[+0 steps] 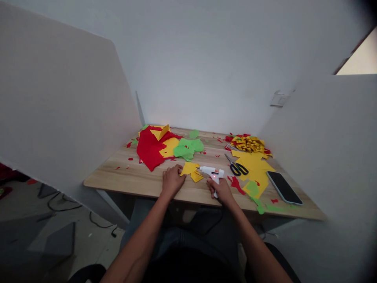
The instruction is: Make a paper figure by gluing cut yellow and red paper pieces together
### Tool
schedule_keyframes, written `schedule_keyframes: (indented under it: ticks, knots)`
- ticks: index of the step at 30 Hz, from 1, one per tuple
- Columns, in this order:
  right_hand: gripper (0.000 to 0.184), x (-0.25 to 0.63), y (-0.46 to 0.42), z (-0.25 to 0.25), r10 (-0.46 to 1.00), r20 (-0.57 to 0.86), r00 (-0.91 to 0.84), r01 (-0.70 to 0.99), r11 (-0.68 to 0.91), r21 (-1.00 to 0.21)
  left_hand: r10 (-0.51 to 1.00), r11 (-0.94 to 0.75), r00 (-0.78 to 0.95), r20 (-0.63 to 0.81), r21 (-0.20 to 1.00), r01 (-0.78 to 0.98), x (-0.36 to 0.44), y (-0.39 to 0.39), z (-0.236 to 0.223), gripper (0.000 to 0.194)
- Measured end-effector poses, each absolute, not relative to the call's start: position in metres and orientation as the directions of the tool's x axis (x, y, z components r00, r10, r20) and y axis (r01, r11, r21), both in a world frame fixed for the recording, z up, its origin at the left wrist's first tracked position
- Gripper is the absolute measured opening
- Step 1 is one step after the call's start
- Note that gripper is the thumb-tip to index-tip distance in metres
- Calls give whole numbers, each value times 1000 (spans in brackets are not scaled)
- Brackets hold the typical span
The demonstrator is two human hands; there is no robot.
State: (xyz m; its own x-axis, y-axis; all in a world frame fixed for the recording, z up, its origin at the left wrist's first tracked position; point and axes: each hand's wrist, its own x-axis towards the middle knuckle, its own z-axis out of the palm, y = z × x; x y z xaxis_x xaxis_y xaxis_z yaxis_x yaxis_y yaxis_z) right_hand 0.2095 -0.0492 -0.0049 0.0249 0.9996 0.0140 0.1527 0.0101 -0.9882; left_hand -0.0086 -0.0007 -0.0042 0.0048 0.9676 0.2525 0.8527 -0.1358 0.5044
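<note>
My right hand (219,188) is wrapped round the handle of a white hot glue gun (212,171), on which a small red light glows. The gun's nozzle points left, at the edge of a yellow felt piece (190,169) cut into a shape with pointed corners. My left hand (173,180) pinches that piece at its left side, close to the table's front edge. A smaller yellow flap (196,176) hangs at the piece's lower right; whether it is joined on I cannot tell. Black-handled scissors (237,168) lie partly open right of the gun.
Red felt (150,149) and green felt (188,148) lie at the back left of the wooden table (141,181). A gathered yellow and red bundle (249,144), yellow felt (256,169) and a phone (284,188) are at right. Partitions (73,98) stand on both sides.
</note>
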Motion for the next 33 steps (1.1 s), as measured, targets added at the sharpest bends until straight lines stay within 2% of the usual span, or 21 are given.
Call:
schedule_keyframes:
  ticks: [9, 18, 23, 25, 33]
  knots:
    - [46, 205, -54, -4, 997, 57, 56, 167, 47, -985, 956, -18, -96, 278, 381, 924, -4, -7, -5, 26]
    - [41, 205, -55, -6, 995, 54, 84, 143, 42, -989, 952, -145, 23, 306, 382, 913, -8, -7, -1, 22]
    - [40, 207, -53, -9, 993, 54, 106, 85, 45, -995, 899, -401, 279, 339, 375, 836, -1, -6, 6, 23]
    - [38, 209, -51, -11, 991, 53, 125, 58, 46, -997, 882, -452, 340, 328, 380, 807, 1, -4, 5, 20]
    - [42, 211, -54, -9, 991, 43, 126, 54, 36, -998, 885, -450, 313, 344, 459, 766, 5, -18, 1, 22]
